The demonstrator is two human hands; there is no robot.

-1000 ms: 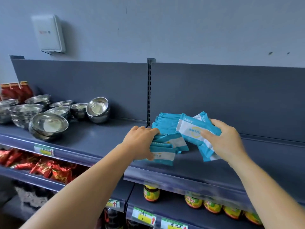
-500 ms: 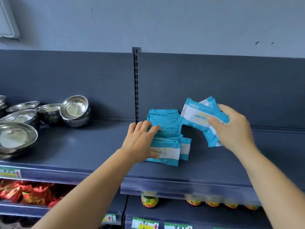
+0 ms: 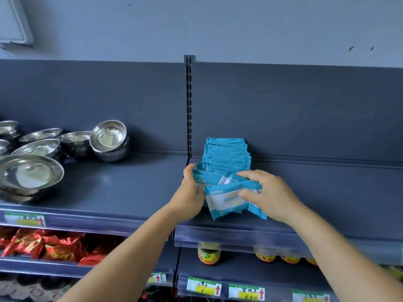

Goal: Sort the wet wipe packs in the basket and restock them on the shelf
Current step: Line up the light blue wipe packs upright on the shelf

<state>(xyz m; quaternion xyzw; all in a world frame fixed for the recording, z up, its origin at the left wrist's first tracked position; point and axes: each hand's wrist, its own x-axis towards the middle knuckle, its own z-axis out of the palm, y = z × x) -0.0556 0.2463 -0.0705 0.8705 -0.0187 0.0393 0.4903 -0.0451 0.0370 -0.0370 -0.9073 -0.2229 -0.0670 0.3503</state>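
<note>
- On my feed the row of wet wipe packs (image 3: 226, 155) stands on the top shelf (image 3: 327, 188), just to the right of the slotted upright post (image 3: 189, 105), running from the back panel toward the front edge.
- My left hand (image 3: 189, 192) is at the left side of the row's front end, thumb up along the pack edges and fingers curled round the nearest packs, so it grips them.
- My right hand (image 3: 270, 195) pinches a front pack (image 3: 226, 199) by its top right corner, thumb on the printed face and fingers behind. This pack is tilted, its lower edge touching the shelf near the front lip.
- A second pack (image 3: 257, 211) pokes out under the right hand behind the front one; I cannot tell whether the hand holds it too.
- On the same shelf level to the left, well apart from the packs, steel bowls (image 3: 109, 138) are stacked in several piles, with a wider steel dish (image 3: 30, 175) nearest the front.
- Below, red snack bags (image 3: 54, 247) fill the left shelf, and jars with yellow labels (image 3: 209, 255) stand under the wipes section.
- Green and yellow price tags (image 3: 205, 287) with red arrows are clipped along the lower rails.
</note>
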